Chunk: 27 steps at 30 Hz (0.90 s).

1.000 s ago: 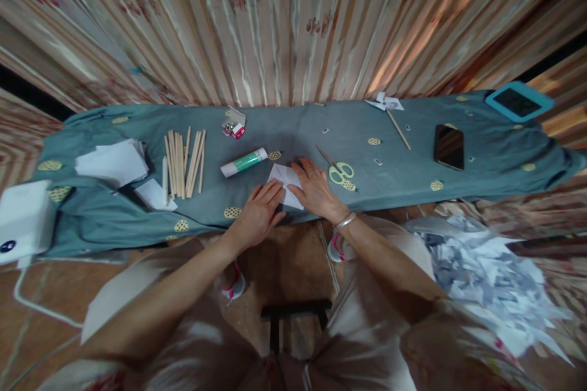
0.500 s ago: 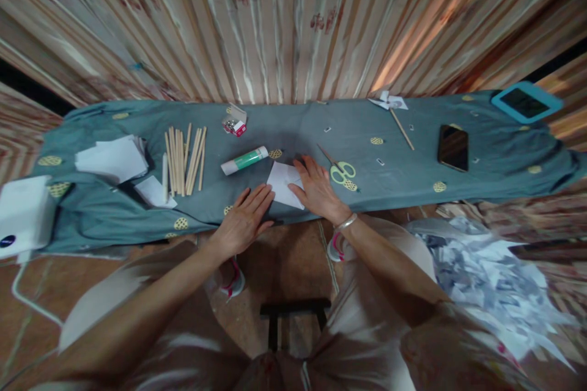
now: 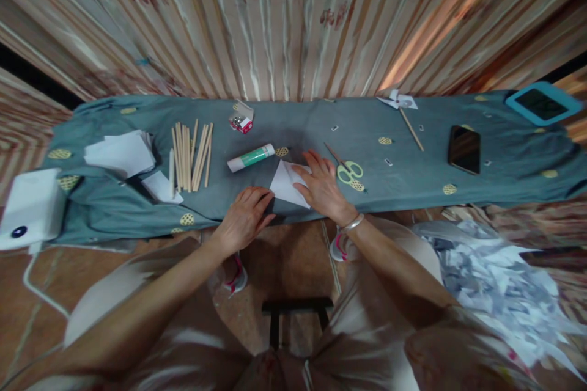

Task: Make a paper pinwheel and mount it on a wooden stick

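A small folded white paper (image 3: pixel 285 184) lies on the teal cloth (image 3: pixel 284 128) near the bench's front edge. My right hand (image 3: pixel 323 186) rests flat on the paper's right part, fingers spread, a bangle at the wrist. My left hand (image 3: pixel 243 219) lies on the cloth just left of the paper, with its fingers curled downward at the paper's left corner. A green and white glue stick (image 3: pixel 251 157) lies just beyond the paper. Yellow-green scissors (image 3: pixel 347 170) lie to the right of my right hand.
Several wooden sticks (image 3: pixel 191 148) and a white paper stack (image 3: pixel 120 154) lie at the left. A small box of pins (image 3: pixel 241 119) stands behind. A paper pinwheel on a stick (image 3: pixel 406 111), a dark phone (image 3: pixel 465 149), a blue tablet (image 3: pixel 542 104), a white device (image 3: pixel 31 208). Paper scraps (image 3: pixel 495 278) pile at my right.
My left hand has slid back off the paper toward the bench edge and its fingers have curled. The right hand stays pressed on the paper. The view shifted slightly.
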{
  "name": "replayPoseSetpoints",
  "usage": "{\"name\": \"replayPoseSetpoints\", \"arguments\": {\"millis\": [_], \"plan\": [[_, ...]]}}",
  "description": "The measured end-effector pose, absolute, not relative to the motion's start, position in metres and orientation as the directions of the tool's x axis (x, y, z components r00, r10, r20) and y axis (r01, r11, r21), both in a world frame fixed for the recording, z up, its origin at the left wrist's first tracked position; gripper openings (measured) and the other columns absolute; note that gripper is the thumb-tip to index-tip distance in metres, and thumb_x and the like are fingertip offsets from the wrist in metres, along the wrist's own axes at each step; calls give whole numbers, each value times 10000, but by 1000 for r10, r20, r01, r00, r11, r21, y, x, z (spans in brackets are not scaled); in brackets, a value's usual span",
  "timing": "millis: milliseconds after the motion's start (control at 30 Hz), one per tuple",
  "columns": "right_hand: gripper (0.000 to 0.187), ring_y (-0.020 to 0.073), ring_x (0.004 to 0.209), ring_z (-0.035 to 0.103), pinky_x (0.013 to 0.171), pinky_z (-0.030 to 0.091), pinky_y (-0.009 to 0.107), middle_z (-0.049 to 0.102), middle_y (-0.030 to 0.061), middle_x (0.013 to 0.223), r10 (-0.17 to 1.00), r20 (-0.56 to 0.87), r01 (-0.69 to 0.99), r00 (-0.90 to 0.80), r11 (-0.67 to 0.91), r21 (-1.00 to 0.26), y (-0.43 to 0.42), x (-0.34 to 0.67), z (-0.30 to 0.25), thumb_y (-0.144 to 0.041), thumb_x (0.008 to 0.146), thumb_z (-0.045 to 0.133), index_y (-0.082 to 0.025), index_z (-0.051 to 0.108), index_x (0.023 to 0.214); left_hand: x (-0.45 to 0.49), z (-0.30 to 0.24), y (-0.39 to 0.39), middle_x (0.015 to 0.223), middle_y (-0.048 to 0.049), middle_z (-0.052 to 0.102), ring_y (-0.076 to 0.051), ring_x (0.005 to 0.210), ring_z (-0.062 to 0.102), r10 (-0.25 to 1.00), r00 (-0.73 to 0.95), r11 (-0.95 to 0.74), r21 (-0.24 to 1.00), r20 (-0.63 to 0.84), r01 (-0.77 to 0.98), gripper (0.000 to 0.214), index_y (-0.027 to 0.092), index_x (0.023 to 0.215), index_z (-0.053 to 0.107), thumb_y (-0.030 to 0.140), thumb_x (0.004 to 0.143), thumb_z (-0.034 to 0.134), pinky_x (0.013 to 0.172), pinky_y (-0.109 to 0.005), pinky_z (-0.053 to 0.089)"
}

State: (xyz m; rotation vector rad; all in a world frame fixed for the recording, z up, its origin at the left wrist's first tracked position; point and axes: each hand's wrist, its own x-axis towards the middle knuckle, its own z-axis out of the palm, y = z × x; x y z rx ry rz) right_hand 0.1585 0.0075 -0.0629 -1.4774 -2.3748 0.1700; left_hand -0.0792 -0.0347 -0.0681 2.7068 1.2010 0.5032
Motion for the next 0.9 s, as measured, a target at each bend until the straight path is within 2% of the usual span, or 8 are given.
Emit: {"name": "replayPoseSetpoints", "arguments": {"millis": [133, 267, 467, 800, 900], "plan": [[366, 315, 1485, 278, 1165, 233, 542, 425, 151, 1543, 865, 228, 804, -446, 500, -323, 6, 155, -62, -239, 956, 488, -202, 626, 1294, -79, -67, -33, 1199, -155, 598, -303, 1119, 552, 752, 615, -658, 294, 236, 693, 359, 149, 1262, 575, 344, 973, 485, 990, -511, 486], [343, 303, 1453, 339, 1146, 277, 521, 471, 150, 1509, 875, 214, 790, -435, 485, -375, 2, 146, -63, -291, 957, 512, -197, 641, 1260, -78, -66, -30, 1171, -147, 615, -293, 1091, 555, 751, 615, -660, 286, 239, 695, 339, 147, 1228, 602, 340, 974, 487, 983, -494, 481], [421, 328, 1468, 299, 1178, 170, 581, 454, 194, 1513, 873, 218, 827, -436, 485, -286, 1, 134, -59, -360, 952, 547, -155, 583, 1318, -78, -62, -26, 1118, -150, 648, -285, 1057, 569, 755, 612, -656, 301, 236, 692, 313, 131, 1155, 663, 320, 975, 490, 966, -473, 484], [461, 347, 1463, 309, 1179, 166, 602, 453, 218, 1506, 877, 224, 827, -424, 476, -298, 5, 136, -61, -382, 929, 589, -137, 577, 1318, -88, -62, -20, 1067, -121, 703, -253, 1021, 623, 763, 601, -644, 365, 240, 672, 331, 174, 1011, 741, 334, 995, 452, 956, -447, 514], [480, 344, 1455, 327, 1178, 176, 593, 458, 212, 1506, 889, 220, 831, -402, 456, -319, 6, 136, -61, -406, 924, 594, -137, 576, 1322, -88, -61, -18, 1085, -126, 705, -253, 1029, 626, 777, 568, -627, 405, 270, 665, 320, 165, 1062, 724, 325, 996, 455, 948, -438, 518]]}}
